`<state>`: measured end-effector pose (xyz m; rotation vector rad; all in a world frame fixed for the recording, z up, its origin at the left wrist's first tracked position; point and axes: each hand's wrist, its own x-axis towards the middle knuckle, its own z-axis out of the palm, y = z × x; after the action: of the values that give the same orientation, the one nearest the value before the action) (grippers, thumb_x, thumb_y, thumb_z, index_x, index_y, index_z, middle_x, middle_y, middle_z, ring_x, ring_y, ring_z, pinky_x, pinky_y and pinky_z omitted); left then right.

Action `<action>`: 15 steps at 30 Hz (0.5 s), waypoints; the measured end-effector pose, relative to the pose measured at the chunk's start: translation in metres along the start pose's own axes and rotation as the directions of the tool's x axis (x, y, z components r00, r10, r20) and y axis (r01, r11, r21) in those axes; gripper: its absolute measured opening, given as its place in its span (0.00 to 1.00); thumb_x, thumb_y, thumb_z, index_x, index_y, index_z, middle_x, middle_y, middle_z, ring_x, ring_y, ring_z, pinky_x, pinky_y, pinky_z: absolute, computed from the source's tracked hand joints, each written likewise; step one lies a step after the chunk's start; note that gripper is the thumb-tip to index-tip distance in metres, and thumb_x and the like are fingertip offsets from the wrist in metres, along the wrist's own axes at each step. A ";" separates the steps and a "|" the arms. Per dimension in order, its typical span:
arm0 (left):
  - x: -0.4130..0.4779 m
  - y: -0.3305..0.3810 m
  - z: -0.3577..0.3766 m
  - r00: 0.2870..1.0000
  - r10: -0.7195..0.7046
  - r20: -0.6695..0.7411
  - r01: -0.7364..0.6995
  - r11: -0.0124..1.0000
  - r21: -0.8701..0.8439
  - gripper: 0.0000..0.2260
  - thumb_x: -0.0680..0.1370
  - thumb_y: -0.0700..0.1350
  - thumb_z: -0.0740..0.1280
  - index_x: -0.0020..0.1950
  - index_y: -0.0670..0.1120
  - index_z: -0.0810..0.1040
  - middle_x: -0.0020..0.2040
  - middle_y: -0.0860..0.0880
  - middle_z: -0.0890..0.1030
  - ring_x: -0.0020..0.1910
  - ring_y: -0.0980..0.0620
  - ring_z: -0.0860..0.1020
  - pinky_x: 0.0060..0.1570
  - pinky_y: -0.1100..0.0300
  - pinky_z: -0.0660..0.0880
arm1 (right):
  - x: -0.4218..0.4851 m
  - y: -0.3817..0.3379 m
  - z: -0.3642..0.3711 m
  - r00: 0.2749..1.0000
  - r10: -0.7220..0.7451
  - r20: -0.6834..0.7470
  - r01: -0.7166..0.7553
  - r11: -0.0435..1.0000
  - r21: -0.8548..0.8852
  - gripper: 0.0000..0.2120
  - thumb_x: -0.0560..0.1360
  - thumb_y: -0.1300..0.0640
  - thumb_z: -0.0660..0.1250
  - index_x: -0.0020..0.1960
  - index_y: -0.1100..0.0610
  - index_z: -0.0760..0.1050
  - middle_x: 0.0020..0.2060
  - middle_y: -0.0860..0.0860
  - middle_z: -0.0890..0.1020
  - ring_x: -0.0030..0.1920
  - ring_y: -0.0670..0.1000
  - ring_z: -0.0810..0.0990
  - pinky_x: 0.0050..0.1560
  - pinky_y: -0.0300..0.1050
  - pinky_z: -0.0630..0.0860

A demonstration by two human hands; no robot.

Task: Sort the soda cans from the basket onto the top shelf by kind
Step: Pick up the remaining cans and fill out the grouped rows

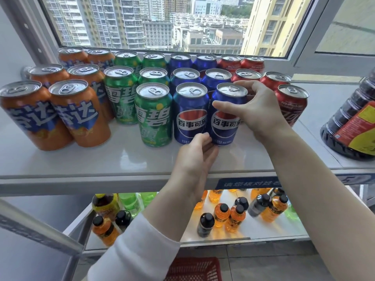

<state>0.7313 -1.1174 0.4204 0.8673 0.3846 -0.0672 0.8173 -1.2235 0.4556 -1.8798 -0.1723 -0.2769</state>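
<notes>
Upright cans fill the white top shelf point(125, 159) in rows by colour: orange cans point(81, 116) at left, then green cans point(154, 116), blue cans point(190, 116) and red cans point(292, 102) at right. My right hand point(257, 110) grips the front right blue can point(223, 122), thumb across its face and fingers curled round its far side. My left hand point(196, 155) touches the foot of that can and of the blue can beside it with loosely bent fingers. The red basket point(194, 268) shows at the bottom edge, below my left sleeve.
A large dark bottle point(353, 122) with a red and yellow label stands at the shelf's right end. The lower shelf point(253, 234) holds several small orange, dark and green bottles. A window is directly behind the can rows.
</notes>
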 end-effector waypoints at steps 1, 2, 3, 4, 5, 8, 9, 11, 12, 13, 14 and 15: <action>0.000 0.000 0.000 1.000 0.003 0.006 -0.003 1.000 0.001 0.07 0.79 0.39 0.59 0.47 0.41 0.76 0.48 0.45 0.80 0.57 0.47 0.78 0.64 0.54 0.71 | 0.001 0.000 0.000 1.000 -0.004 0.003 0.004 1.000 -0.008 0.41 0.51 0.46 0.81 0.60 0.56 0.73 0.55 0.53 0.79 0.53 0.51 0.80 0.52 0.49 0.80; 0.001 -0.001 -0.001 1.000 0.005 0.008 -0.005 1.000 -0.002 0.06 0.79 0.39 0.59 0.48 0.41 0.76 0.50 0.44 0.80 0.58 0.47 0.77 0.64 0.54 0.72 | 0.001 0.001 0.000 1.000 -0.006 0.005 0.006 1.000 -0.018 0.41 0.52 0.46 0.81 0.61 0.56 0.72 0.55 0.53 0.79 0.54 0.51 0.79 0.52 0.49 0.80; 0.002 0.000 -0.001 1.000 0.007 0.009 -0.007 1.000 -0.006 0.06 0.79 0.39 0.59 0.50 0.40 0.76 0.52 0.42 0.80 0.58 0.46 0.78 0.63 0.54 0.72 | 0.002 0.000 0.001 1.000 -0.008 0.007 0.008 1.000 -0.024 0.40 0.52 0.47 0.81 0.61 0.56 0.72 0.55 0.53 0.79 0.54 0.51 0.79 0.52 0.49 0.80; 0.002 0.000 -0.001 1.000 0.008 0.010 -0.008 1.000 -0.011 0.07 0.79 0.39 0.59 0.51 0.40 0.75 0.55 0.41 0.80 0.58 0.46 0.78 0.63 0.53 0.72 | 0.002 0.000 0.001 1.000 -0.009 0.009 0.010 1.000 -0.027 0.40 0.53 0.47 0.81 0.61 0.55 0.72 0.55 0.53 0.79 0.54 0.51 0.79 0.52 0.50 0.80; 0.003 0.001 -0.002 1.000 0.008 0.011 -0.008 1.000 -0.016 0.07 0.79 0.40 0.59 0.53 0.39 0.75 0.56 0.41 0.80 0.58 0.46 0.78 0.63 0.53 0.72 | 0.002 0.001 0.002 1.000 -0.011 0.009 0.012 1.000 -0.025 0.39 0.53 0.48 0.81 0.61 0.55 0.72 0.55 0.53 0.79 0.54 0.51 0.79 0.52 0.50 0.80; 0.004 0.002 -0.003 1.000 0.008 0.014 -0.008 1.000 -0.026 0.08 0.79 0.40 0.59 0.54 0.38 0.75 0.56 0.40 0.80 0.58 0.46 0.78 0.63 0.53 0.72 | 0.002 0.002 0.003 1.000 -0.007 0.000 0.007 1.000 -0.005 0.39 0.53 0.48 0.81 0.61 0.56 0.72 0.55 0.52 0.79 0.54 0.50 0.79 0.52 0.50 0.80; 0.004 0.002 -0.003 1.000 0.008 0.015 -0.007 1.000 -0.026 0.08 0.79 0.40 0.59 0.54 0.38 0.75 0.56 0.40 0.80 0.58 0.46 0.78 0.63 0.53 0.72 | 0.002 0.002 0.004 1.000 -0.005 -0.001 0.005 1.000 0.003 0.39 0.53 0.49 0.81 0.61 0.55 0.72 0.55 0.52 0.79 0.54 0.50 0.79 0.53 0.50 0.79; 0.004 0.002 -0.003 1.000 0.008 0.014 -0.008 1.000 -0.022 0.08 0.79 0.40 0.59 0.52 0.39 0.76 0.56 0.40 0.80 0.58 0.46 0.78 0.63 0.53 0.73 | 0.002 0.003 0.004 1.000 -0.001 0.004 0.001 1.000 0.014 0.39 0.52 0.48 0.82 0.60 0.55 0.72 0.55 0.53 0.79 0.54 0.50 0.79 0.53 0.49 0.79; 0.004 0.002 -0.002 1.000 0.011 0.011 -0.011 1.000 -0.024 0.07 0.79 0.40 0.59 0.51 0.39 0.76 0.56 0.40 0.80 0.59 0.45 0.77 0.63 0.54 0.73 | 0.002 0.004 0.004 1.000 0.002 0.009 -0.003 1.000 0.021 0.40 0.51 0.47 0.82 0.59 0.53 0.72 0.56 0.53 0.78 0.55 0.50 0.79 0.53 0.49 0.79; 0.004 0.002 -0.001 1.000 0.016 0.009 -0.015 1.000 -0.026 0.07 0.79 0.40 0.59 0.49 0.39 0.76 0.55 0.40 0.80 0.59 0.45 0.77 0.63 0.54 0.72 | 0.002 0.004 0.004 1.000 0.005 0.014 -0.006 0.999 0.033 0.40 0.50 0.46 0.82 0.58 0.52 0.72 0.56 0.53 0.78 0.55 0.50 0.78 0.53 0.49 0.79; 0.004 0.002 -0.001 1.000 0.020 0.008 -0.020 0.999 -0.026 0.08 0.79 0.40 0.59 0.48 0.39 0.76 0.55 0.40 0.80 0.59 0.45 0.77 0.63 0.54 0.72 | 0.003 0.005 0.004 1.000 0.009 0.020 -0.010 0.999 0.044 0.39 0.50 0.46 0.82 0.58 0.52 0.72 0.57 0.53 0.77 0.56 0.50 0.78 0.54 0.49 0.79; 0.004 0.002 -0.001 1.000 0.024 0.007 -0.024 0.999 -0.023 0.08 0.80 0.40 0.59 0.47 0.40 0.76 0.54 0.40 0.80 0.59 0.45 0.77 0.63 0.54 0.72 | 0.002 0.005 0.003 1.000 0.009 0.024 -0.011 0.999 0.052 0.38 0.51 0.47 0.82 0.58 0.51 0.71 0.57 0.53 0.77 0.56 0.50 0.78 0.54 0.49 0.79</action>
<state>0.7350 -1.1155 0.4197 0.8484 0.3678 -0.0439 0.8209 -1.2219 0.4511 -1.8327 -0.1848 -0.2409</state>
